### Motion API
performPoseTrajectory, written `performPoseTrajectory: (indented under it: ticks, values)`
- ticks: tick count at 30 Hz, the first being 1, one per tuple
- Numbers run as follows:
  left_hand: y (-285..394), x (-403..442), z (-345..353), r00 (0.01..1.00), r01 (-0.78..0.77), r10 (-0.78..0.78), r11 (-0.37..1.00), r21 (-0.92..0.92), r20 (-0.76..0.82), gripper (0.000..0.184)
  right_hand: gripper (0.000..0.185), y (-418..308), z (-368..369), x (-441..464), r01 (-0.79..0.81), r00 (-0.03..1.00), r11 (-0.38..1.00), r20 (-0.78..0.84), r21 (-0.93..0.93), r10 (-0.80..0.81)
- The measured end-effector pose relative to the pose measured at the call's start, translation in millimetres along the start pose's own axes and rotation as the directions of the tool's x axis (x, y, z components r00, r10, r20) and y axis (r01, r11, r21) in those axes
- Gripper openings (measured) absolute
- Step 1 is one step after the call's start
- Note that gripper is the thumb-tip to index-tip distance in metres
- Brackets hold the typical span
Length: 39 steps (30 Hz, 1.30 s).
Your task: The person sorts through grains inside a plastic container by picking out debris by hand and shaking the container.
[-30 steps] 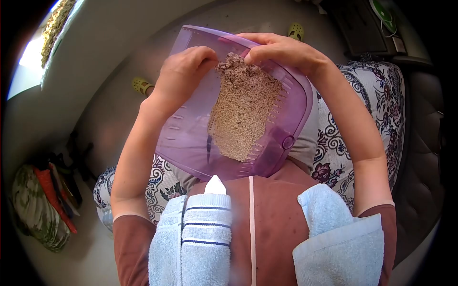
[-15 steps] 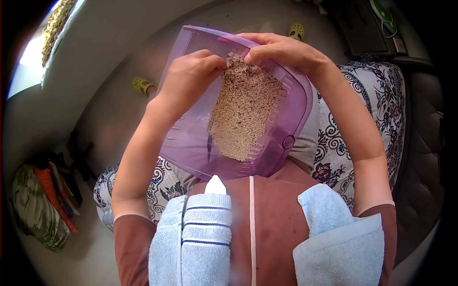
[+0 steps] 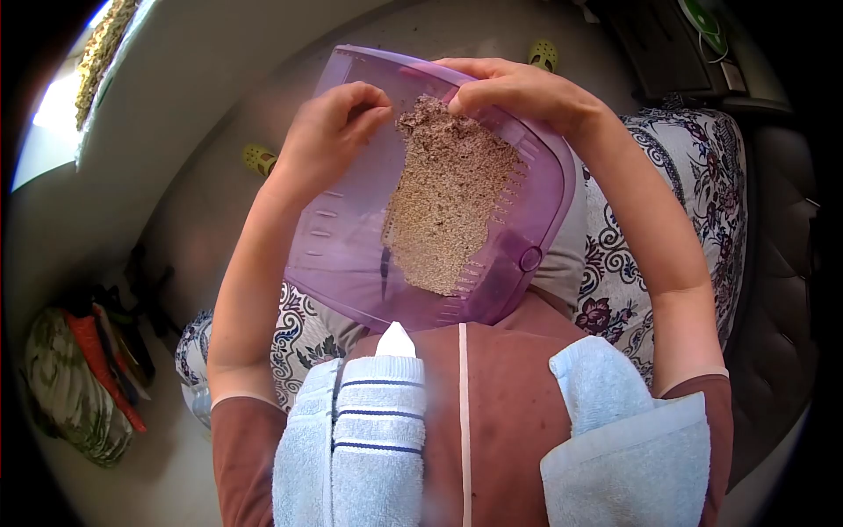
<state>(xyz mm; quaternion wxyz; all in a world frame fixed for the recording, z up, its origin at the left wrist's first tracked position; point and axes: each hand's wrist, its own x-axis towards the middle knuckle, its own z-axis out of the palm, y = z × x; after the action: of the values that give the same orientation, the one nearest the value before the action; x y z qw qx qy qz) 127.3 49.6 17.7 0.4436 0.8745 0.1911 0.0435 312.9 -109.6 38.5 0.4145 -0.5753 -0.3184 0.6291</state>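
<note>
A see-through purple tray [image 3: 338, 255] rests tilted over my lap. Small beige grains [image 3: 443, 206] lie in its middle and right part, with darker, clumped bits at the far edge of the pile. My right hand [image 3: 518, 92] grips the tray's far rim, its thumb inside beside the pile and its fingers behind the wall. Above the tray's left part is my left hand [image 3: 347, 123], fingers curled together just left of the darker bits. Whether anything is between those fingertips is too small to tell.
Light blue towels [image 3: 379, 430] hang on my chest. Patterned fabric [image 3: 659, 220] covers the seat under me. Two yellow-green clogs [image 3: 543, 54] are on the floor beyond the tray. A camouflage bag [image 3: 75, 386] stands at the left, and a dark cabinet [image 3: 654, 53] at the far right.
My left hand first moved right to the dark edge of the pile, then drew back left, away from it. My right hand and the tray have stayed in place.
</note>
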Motion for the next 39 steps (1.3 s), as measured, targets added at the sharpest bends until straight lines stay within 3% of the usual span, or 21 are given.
performPoseTrajectory:
  ticks: [1, 4, 7, 17, 20, 21, 23, 24, 25, 26, 29, 31, 32, 33, 34, 35, 37, 39]
  values:
    - [-0.9, 0.2, -1.1, 1.0, 0.02, -0.02, 0.999, 0.027, -0.009, 0.015, 0.068, 0.5, -0.3, 0.5, -0.001, 1.0, 1.0, -0.007, -0.011, 0.001]
    - [0.6, -1.9, -1.5, 0.963, -0.262, 0.268, 0.936, 0.236, 0.009, 0.013, 0.068, 0.3, 0.1, 1.4, 0.0, 1.0, 1.0, -0.002, -0.007, 0.0]
    - [6.1, -4.4, 10.0, 0.926, -0.36, 0.376, 0.845, 0.395, 0.04, 0.012, 0.067, -5.0, 3.3, -1.9, -0.005, 1.0, 1.0, 0.001, 0.01, 0.005]
    - [0.6, 2.0, 21.4, 0.911, -0.378, 0.411, 0.797, 0.471, 0.036, 0.009, 0.067, 0.3, 1.8, -2.0, 0.007, 1.0, 1.0, -0.006, -0.002, -0.007]
    - [5.3, 0.2, 4.5, 0.989, -0.148, 0.148, 0.989, -0.01, -0.002, 0.01, 0.067, 3.9, -0.2, -1.9, 0.017, 1.0, 1.0, -0.002, 0.007, -0.017]
    - [9.1, 1.0, -8.6, 0.996, 0.091, -0.087, 0.985, -0.147, 0.035, 0.012, 0.067, 4.0, -1.2, -2.3, 0.019, 1.0, 1.0, 0.007, 0.015, -0.019]
    - [-1.7, 7.9, -37.3, 0.986, 0.095, -0.122, 0.97, -0.223, -0.114, 0.014, 0.067, 5.2, -1.3, -2.4, 0.019, 1.0, 0.999, 0.004, 0.039, -0.02]
    - [-30.7, 11.5, -51.7, 0.971, 0.002, -0.072, 0.956, -0.292, -0.229, 0.016, 0.067, 7.3, -0.2, -1.8, 0.018, 1.0, 0.998, -0.01, 0.055, -0.017]
    - [-41.8, 15.0, -60.3, 0.927, -0.011, 0.05, 0.994, 0.107, -0.371, 0.017, 0.067, 8.5, 0.6, -1.9, 0.016, 1.0, 0.997, -0.023, 0.072, -0.014]
    - [-49.2, 17.0, -66.5, 0.869, 0.034, 0.215, 0.873, 0.487, -0.447, 0.019, 0.066, 7.3, 1.6, -3.6, 0.009, 1.0, 0.998, -0.024, 0.064, -0.007]
    - [-57.8, 12.6, -68.0, 0.835, 0.114, 0.361, 0.624, 0.773, -0.415, 0.02, 0.064, -0.8, 3.2, -8.2, 0.0, 0.999, 0.999, -0.034, 0.034, 0.001]
    - [-43.0, 1.9, -59.1, 0.902, -0.062, 0.284, 0.83, 0.554, -0.324, 0.016, 0.063, -0.9, 4.5, -10.6, -0.004, 0.998, 1.0, -0.056, 0.013, 0.004]
    - [-31.7, -0.4, -41.3, 0.896, -0.211, 0.289, 0.945, 0.248, -0.338, 0.011, 0.062, 0.1, 4.9, -10.3, -0.011, 0.999, 0.999, -0.052, 0.034, 0.013]
    - [-20.7, -3.3, -28.3, 0.911, -0.267, 0.334, 0.924, 0.273, -0.241, 0.013, 0.061, 0.3, 5.0, -9.0, -0.018, 0.999, 0.998, -0.045, 0.052, 0.02]
    - [11.3, -11.2, -14.0, 0.984, -0.126, 0.135, 0.988, 0.086, -0.117, 0.015, 0.061, 0.3, 5.1, -7.2, -0.024, 0.999, 0.997, -0.037, 0.069, 0.027]
    - [20.9, -16.0, -3.3, 0.987, -0.16, 0.161, 0.987, 0.012, -0.016, 0.014, 0.06, 1.2, 4.7, -5.5, -0.021, 0.999, 0.997, -0.027, 0.068, 0.023]
    - [21.0, -17.4, 15.6, 0.955, -0.295, 0.29, 0.947, 0.13, 0.057, 0.013, 0.06, 3.9, 2.8, -3.3, -0.012, 1.0, 0.998, -0.012, 0.066, 0.013]
    - [20.5, -16.3, 30.1, 0.949, -0.315, 0.31, 0.927, 0.202, 0.058, 0.013, 0.06, 4.1, 3.1, -4.5, 0.002, 1.0, 0.998, -0.009, 0.065, -0.001]
